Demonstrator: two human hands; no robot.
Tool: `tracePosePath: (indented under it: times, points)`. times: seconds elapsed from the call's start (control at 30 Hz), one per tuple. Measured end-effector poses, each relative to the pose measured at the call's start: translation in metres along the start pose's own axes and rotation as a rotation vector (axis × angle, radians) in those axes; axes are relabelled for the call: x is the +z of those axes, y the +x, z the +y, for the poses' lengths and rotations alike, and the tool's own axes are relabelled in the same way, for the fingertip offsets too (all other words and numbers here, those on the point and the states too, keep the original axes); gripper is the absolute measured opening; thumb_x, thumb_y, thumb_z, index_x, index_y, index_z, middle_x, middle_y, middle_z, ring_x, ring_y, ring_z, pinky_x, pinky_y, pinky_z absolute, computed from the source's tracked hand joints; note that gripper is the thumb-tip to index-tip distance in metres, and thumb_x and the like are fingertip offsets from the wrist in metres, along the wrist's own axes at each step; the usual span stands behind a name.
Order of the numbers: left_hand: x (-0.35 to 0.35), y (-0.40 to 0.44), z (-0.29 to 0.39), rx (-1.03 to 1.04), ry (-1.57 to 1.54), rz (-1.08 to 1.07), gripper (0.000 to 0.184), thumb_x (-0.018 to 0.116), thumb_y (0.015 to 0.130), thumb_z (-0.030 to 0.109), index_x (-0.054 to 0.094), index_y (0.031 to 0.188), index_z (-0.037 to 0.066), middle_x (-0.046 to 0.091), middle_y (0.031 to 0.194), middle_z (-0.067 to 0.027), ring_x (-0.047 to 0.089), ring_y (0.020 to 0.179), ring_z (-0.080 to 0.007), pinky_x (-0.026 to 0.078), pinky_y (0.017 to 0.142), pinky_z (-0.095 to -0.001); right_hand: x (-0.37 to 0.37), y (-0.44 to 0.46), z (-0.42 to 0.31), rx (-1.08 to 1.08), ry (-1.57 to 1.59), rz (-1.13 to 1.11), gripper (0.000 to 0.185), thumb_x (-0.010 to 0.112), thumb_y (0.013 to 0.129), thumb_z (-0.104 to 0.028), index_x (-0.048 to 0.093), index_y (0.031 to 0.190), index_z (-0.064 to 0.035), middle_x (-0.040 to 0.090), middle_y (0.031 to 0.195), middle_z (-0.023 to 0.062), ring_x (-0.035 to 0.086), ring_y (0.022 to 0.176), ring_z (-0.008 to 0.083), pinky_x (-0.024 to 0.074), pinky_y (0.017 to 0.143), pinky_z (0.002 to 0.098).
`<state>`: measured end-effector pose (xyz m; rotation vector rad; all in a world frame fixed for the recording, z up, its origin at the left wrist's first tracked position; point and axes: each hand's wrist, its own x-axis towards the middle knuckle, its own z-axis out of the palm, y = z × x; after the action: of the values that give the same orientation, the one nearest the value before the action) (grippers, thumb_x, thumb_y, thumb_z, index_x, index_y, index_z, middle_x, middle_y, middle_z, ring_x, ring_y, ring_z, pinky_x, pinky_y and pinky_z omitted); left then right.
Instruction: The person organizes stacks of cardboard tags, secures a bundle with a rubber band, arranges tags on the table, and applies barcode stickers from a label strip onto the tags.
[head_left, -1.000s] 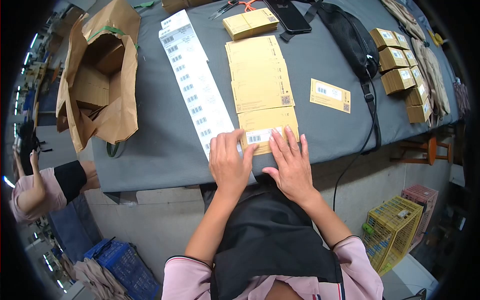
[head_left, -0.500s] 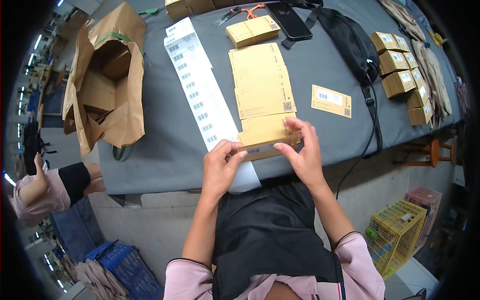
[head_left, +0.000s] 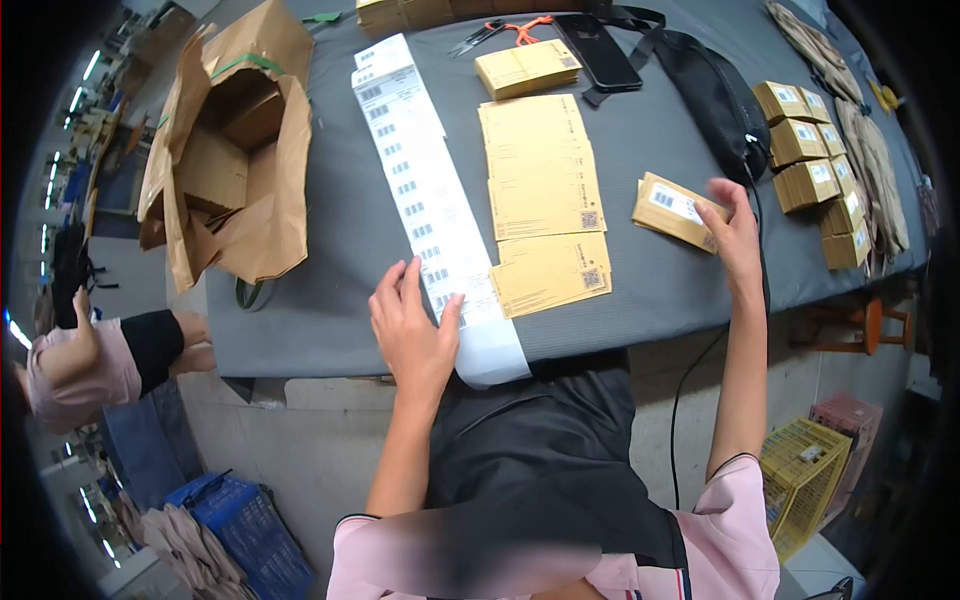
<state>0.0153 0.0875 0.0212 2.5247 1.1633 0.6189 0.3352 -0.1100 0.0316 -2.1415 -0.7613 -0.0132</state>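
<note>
My left hand (head_left: 415,325) lies with fingers spread at the left edge of a long white strip of barcode labels (head_left: 428,215), its thumb over the strip. Farther right, my right hand (head_left: 736,240) is at the right end of a small stack of labelled tan cards (head_left: 672,208). Its thumb reaches over the stack, and the fingers are apart, not wrapped round it. Between the hands, tan cards with printed codes (head_left: 545,190) lie overlapped in a column. A fanned group of cards (head_left: 555,275) is nearest me.
A banded card bundle (head_left: 527,68), scissors (head_left: 477,38) and a black phone (head_left: 598,52) lie at the back. An open paper bag (head_left: 240,150) stands left, with a black pouch (head_left: 712,95) and labelled bundles (head_left: 805,180) at right. A person (head_left: 100,365) is beyond the table.
The labelled stack has gone from between both hands to the lone labelled card's spot on the right. My right hand moved there; my left shifted left onto the label strip.
</note>
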Motion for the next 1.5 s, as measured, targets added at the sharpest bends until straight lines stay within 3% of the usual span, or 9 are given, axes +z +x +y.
tracePosePath:
  times: [0.03,0.13,0.27,0.4,0.63,1.0,1.07,1.2,1.5]
  points:
    - [0.0,0.0,-0.001,-0.012,0.01,0.008,0.057,0.073,0.073,0.014,0.051,0.124,0.0,0.048,0.115,-0.0166,0.046,0.106,-0.0328,0.04,0.09,-0.0399,0.005,0.004,-0.001,-0.309,-0.476,0.175,0.033,0.065,0.08,-0.008,0.055,0.111,-0.0023,0.056,0.108,0.012,0.053,0.102,0.0257,0.041,0.09,0.0327]
    - [0.0,0.001,-0.002,-0.091,-0.05,-0.091,0.067,0.076,0.07,0.011,0.047,0.129,0.001,0.049,0.111,-0.0176,0.048,0.104,-0.0329,0.04,0.089,-0.0391,0.014,-0.019,-0.059,-0.397,-0.443,0.251,0.042,0.066,0.077,-0.005,0.052,0.117,-0.0022,0.052,0.119,0.0161,0.049,0.11,0.0326,0.0383,0.094,0.0367]
    - [0.0,0.007,-0.002,-0.247,-0.194,-0.15,0.071,0.076,0.068,0.008,0.045,0.131,0.001,0.051,0.107,-0.0147,0.049,0.098,-0.0308,0.041,0.088,-0.0389,0.066,-0.082,-0.115,-0.088,0.397,-0.289,0.029,0.062,0.077,0.002,0.055,0.105,-0.0006,0.059,0.097,0.013,0.059,0.083,0.0233,0.0472,0.072,0.031]
    - [-0.011,0.006,-0.011,-0.126,0.126,-0.025,0.083,0.081,0.062,0.022,0.041,0.132,0.003,0.047,0.122,-0.0173,0.044,0.109,-0.0352,0.039,0.089,-0.0447,0.098,-0.124,-0.136,-0.213,0.382,-0.465,0.027,0.061,0.076,0.005,0.055,0.103,0.0011,0.055,0.093,0.0146,0.055,0.076,0.0266,0.0458,0.069,0.0328]
    - [-0.011,0.001,-0.028,-0.179,-0.137,-0.026,0.056,0.077,0.066,0.008,0.055,0.116,-0.003,0.047,0.116,-0.0143,0.046,0.103,-0.0333,0.043,0.09,-0.0386,0.101,-0.118,-0.122,-0.551,-0.232,-0.355,0.057,0.069,0.071,-0.007,0.053,0.126,-0.0081,0.044,0.134,0.0127,0.038,0.124,0.0347,0.0284,0.101,0.0467]
    - [-0.014,0.004,-0.036,-0.354,-0.379,0.004,0.071,0.069,0.071,-0.002,0.037,0.135,0.0,0.05,0.107,-0.019,0.056,0.095,-0.0361,0.048,0.083,-0.0414,0.096,-0.119,-0.1,-0.511,-0.322,-0.206,0.054,0.067,0.076,-0.009,0.051,0.127,-0.0061,0.042,0.137,0.0153,0.035,0.126,0.0362,0.027,0.103,0.0462]
    - [-0.035,0.012,-0.036,-0.576,-0.725,-0.332,0.069,0.064,0.079,-0.002,0.032,0.14,0.001,0.059,0.097,-0.0108,0.061,0.088,-0.0193,0.048,0.081,-0.0302,0.091,-0.125,-0.119,-0.478,-0.042,-0.24,0.042,0.063,0.079,-0.005,0.053,0.12,-0.0024,0.048,0.128,0.0164,0.045,0.117,0.0323,0.0343,0.098,0.0402]
    - [-0.018,0.005,-0.027,-0.45,-1.406,-0.138,0.062,0.061,0.082,-0.003,0.034,0.138,-0.002,0.059,0.085,-0.0037,0.055,0.078,-0.0075,0.045,0.07,-0.0217,0.115,-0.143,-0.139,0.024,0.767,-0.46,0.024,0.057,0.087,-0.002,0.047,0.109,-0.0009,0.054,0.109,0.01,0.053,0.096,0.0155,0.0422,0.083,0.0275]
    - [-0.031,-0.001,-0.012,-0.385,-1.329,-0.218,0.051,0.055,0.088,0.0,0.038,0.136,-0.001,0.061,0.105,-0.0084,0.057,0.1,-0.0118,0.046,0.088,-0.026,0.133,-0.145,-0.158,0.292,1.03,-0.502,0.027,0.058,0.085,0.003,0.04,0.104,-0.0045,0.055,0.099,0.0083,0.053,0.089,0.0126,0.0433,0.08,0.0258]
